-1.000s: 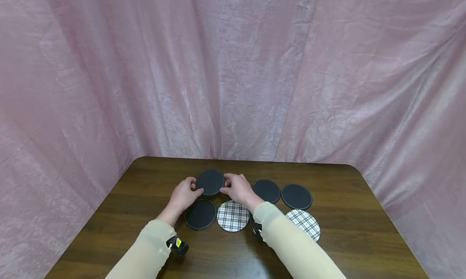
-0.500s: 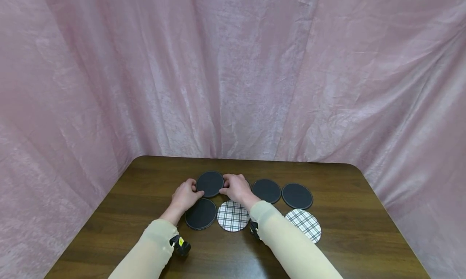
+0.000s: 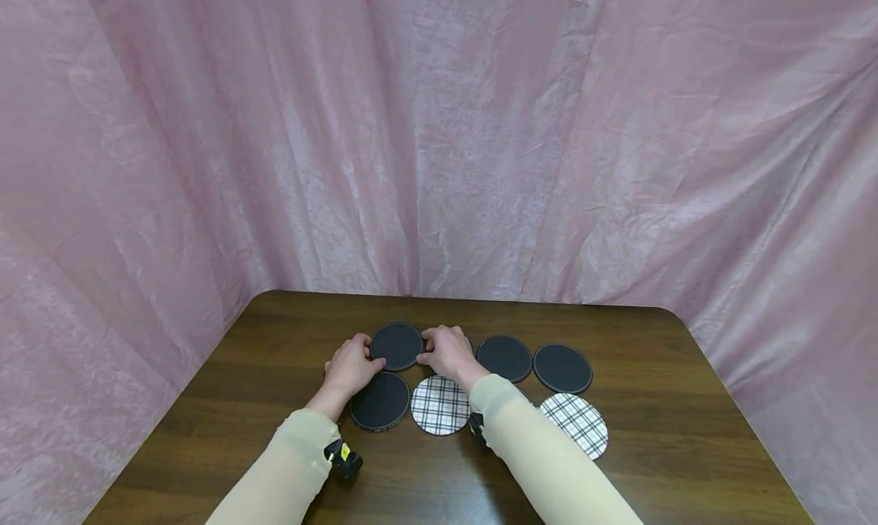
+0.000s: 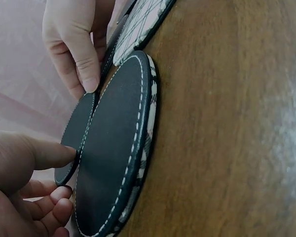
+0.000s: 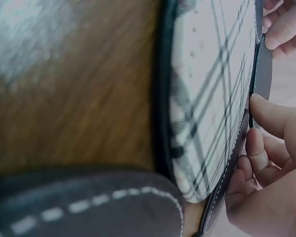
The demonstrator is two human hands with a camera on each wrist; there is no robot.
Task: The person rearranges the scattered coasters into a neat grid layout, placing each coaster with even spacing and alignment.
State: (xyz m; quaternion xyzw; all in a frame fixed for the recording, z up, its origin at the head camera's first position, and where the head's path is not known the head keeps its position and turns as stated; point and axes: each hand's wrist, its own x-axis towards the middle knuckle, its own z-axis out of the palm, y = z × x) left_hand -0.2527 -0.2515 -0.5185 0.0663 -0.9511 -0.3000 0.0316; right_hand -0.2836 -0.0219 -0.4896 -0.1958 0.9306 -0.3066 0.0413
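A round black coaster [image 3: 397,347] with white edge stitching lies between both hands at the back left of the group. My left hand [image 3: 348,366] pinches its left edge, thumb on top and fingers curled at the rim. On the opposite edge, my right hand [image 3: 449,353] pinches the same coaster with thumb and fingers. Directly in front sits another black coaster [image 4: 113,143], whose plaid underside shows at its rim. A white plaid coaster [image 5: 212,98] lies beside that one, in front of my right hand. My right hand partly hides one more coaster behind it.
Two black coasters [image 3: 504,359] lie side by side at the back right of the brown wooden table [image 3: 638,449]. Another plaid coaster [image 3: 575,424] is in front of them, and my right sleeve mostly covers one beside it. A pink curtain [image 3: 439,144] hangs behind the table.
The held coaster has come slightly down and nearer the front coaster, both hands moving with it. Both grips look the same; the other coasters have stayed put.
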